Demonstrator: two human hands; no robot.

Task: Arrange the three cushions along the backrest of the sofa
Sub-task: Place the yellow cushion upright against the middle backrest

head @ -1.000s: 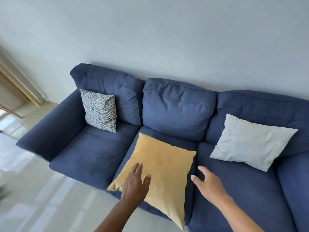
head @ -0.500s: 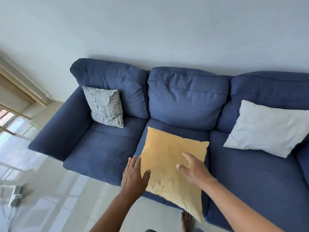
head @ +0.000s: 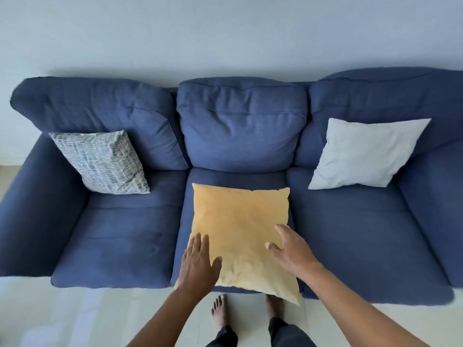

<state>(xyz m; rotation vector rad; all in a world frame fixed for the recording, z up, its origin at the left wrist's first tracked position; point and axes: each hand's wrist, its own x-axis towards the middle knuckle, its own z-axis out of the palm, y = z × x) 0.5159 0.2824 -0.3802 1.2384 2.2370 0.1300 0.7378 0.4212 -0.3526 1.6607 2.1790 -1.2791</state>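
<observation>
A yellow cushion (head: 240, 229) lies flat on the middle seat of the blue sofa (head: 120, 236), its near corner hanging over the front edge. My left hand (head: 199, 265) rests open on its near left edge. My right hand (head: 292, 251) hovers open over its near right side, fingers spread. A black-and-white patterned cushion (head: 104, 162) leans against the left backrest. A pale grey cushion (head: 363, 155) leans against the right backrest.
The sofa backs onto a plain white wall (head: 225, 33). Pale tiled floor (head: 62, 319) runs in front of the sofa. My bare feet (head: 220, 311) stand close to the middle seat's front edge.
The view has swung to face the sofa squarely. Both hands have come onto the near part of the yellow cushion, the right hand shifting to its right side.
</observation>
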